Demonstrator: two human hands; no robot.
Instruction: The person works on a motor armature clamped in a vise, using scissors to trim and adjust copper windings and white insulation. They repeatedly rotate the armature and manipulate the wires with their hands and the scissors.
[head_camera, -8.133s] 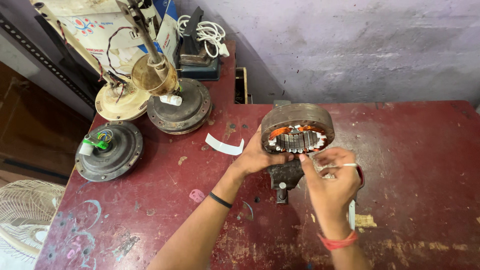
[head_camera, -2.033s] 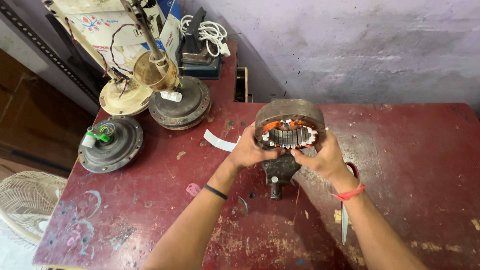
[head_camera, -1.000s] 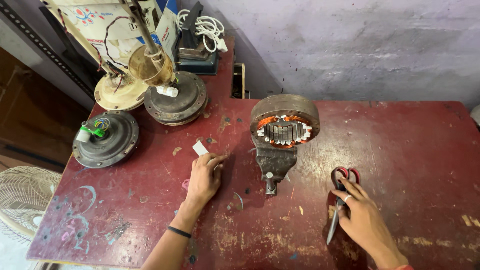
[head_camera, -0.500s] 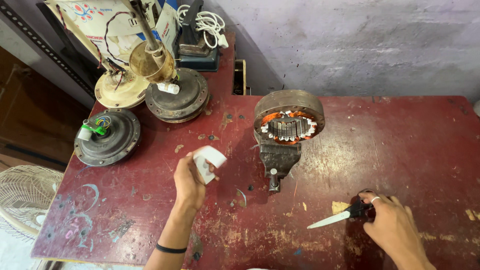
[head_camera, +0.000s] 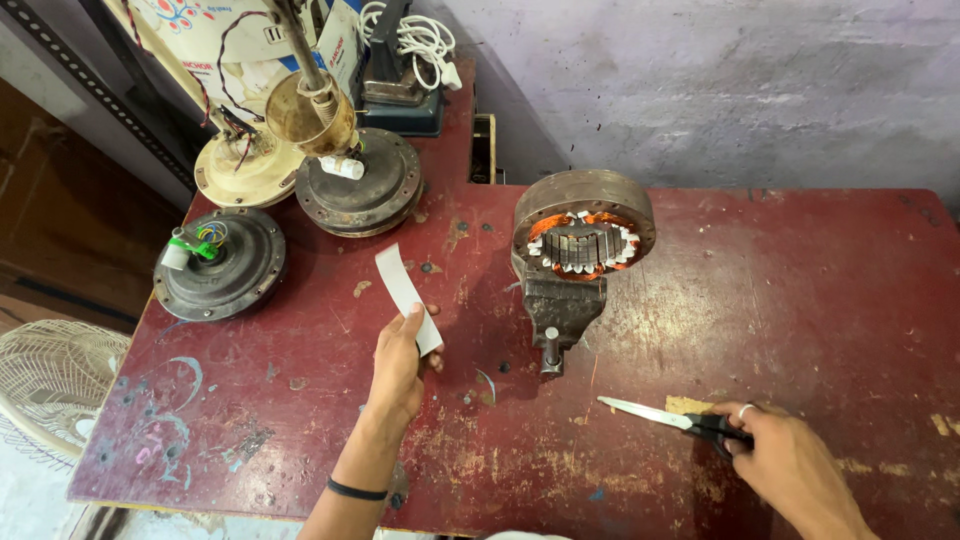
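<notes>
A: From the head camera, what did the left hand (head_camera: 398, 362) have?

B: It was closed on a white paper strip (head_camera: 406, 297), pinching the lower end between thumb and fingers. The strip stood up and leaned away from the person, above the red worktable (head_camera: 800, 290). A dark band sat on that wrist.

A: And the right hand (head_camera: 790, 462)?

B: It gripped the black handles of a pair of scissors (head_camera: 672, 417), low at the near right of the table. The blades looked shut and pointed left, lying close to the tabletop. There was a ring on one finger.

A: What stood between the two hands?

B: A small bench vise (head_camera: 556, 310), and clamped in it a round motor stator (head_camera: 584, 230) with copper windings and white slot liners facing the camera. Neither hand touched it; the strip was just left of the vise, the scissors well to the near right.

A: Anything else in that view?

B: At the far left, three round fan motor housings (head_camera: 222, 262), one with coloured wires, and a white coiled cord (head_camera: 412, 35) at the back. A fan grille (head_camera: 50, 372) sat beyond the left edge of the table.
</notes>
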